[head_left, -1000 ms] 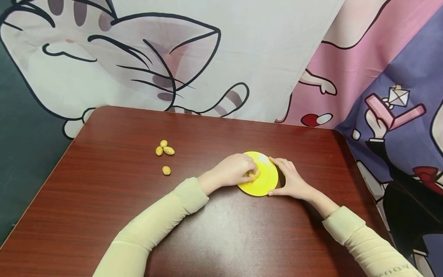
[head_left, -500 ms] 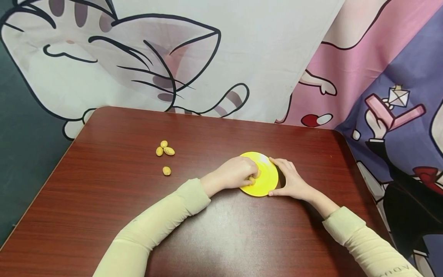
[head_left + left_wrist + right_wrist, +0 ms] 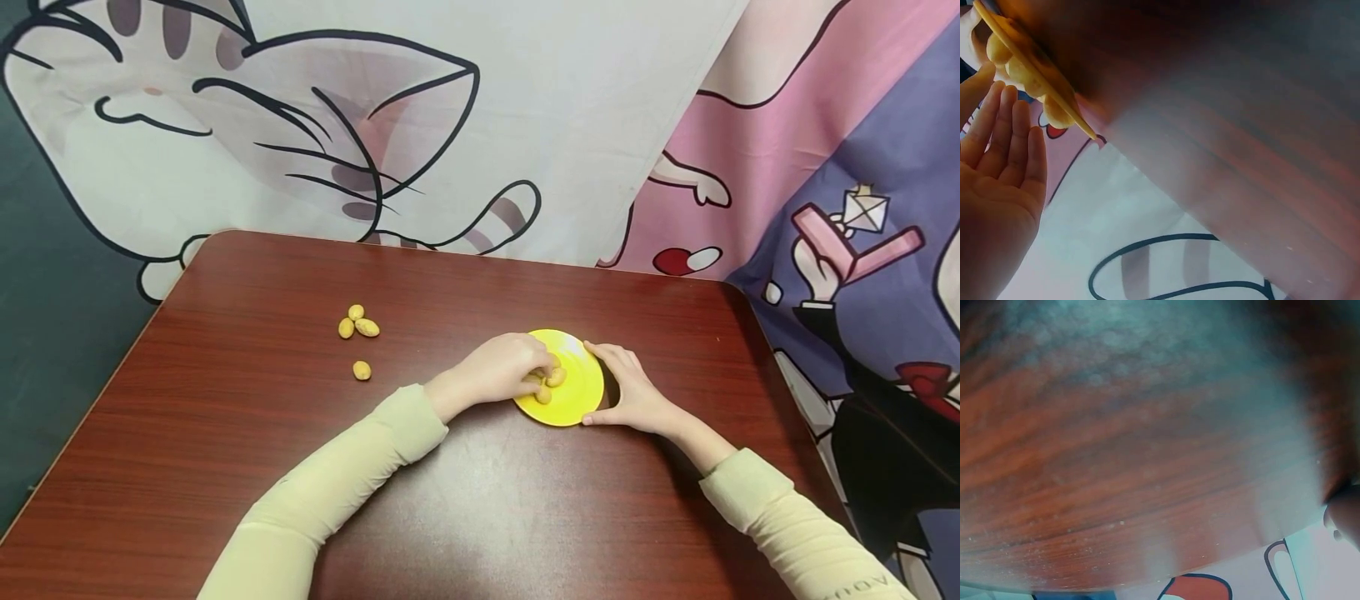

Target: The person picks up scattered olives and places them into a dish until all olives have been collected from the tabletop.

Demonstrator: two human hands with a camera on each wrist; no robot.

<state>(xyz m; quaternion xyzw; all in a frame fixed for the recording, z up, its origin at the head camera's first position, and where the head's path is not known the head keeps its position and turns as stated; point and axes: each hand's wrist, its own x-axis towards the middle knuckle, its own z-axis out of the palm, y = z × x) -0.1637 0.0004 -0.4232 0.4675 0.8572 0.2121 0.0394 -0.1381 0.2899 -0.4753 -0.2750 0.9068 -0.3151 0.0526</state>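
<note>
A round yellow plate point(image 3: 583, 387) lies on the table, right of the middle in the head view. My right hand point(image 3: 633, 396) holds it by the right rim, the thumb at the near side and the fingers at the far side. Small yellow oval pieces point(image 3: 556, 377) sit together on the plate's left part. Over them is my left hand point(image 3: 504, 367), its fingertips right at the pieces. In the left wrist view the fingers of my left hand point(image 3: 1004, 169) look fairly straight, pointing at the row of pieces point(image 3: 1021, 70) on the plate, the thumb apart.
On the left of the brown table point(image 3: 247, 433), a cluster of 3 similar yellow pieces point(image 3: 367, 327) lies near a single piece point(image 3: 362, 370). Behind the table hangs a cartoon-printed cloth point(image 3: 585, 125). The right wrist view shows mostly blurred tabletop point(image 3: 1135, 487).
My left hand shifts a little nearer me, then back up and left, so more of the pieces on the plate show. My right hand and the loose pieces stay in place.
</note>
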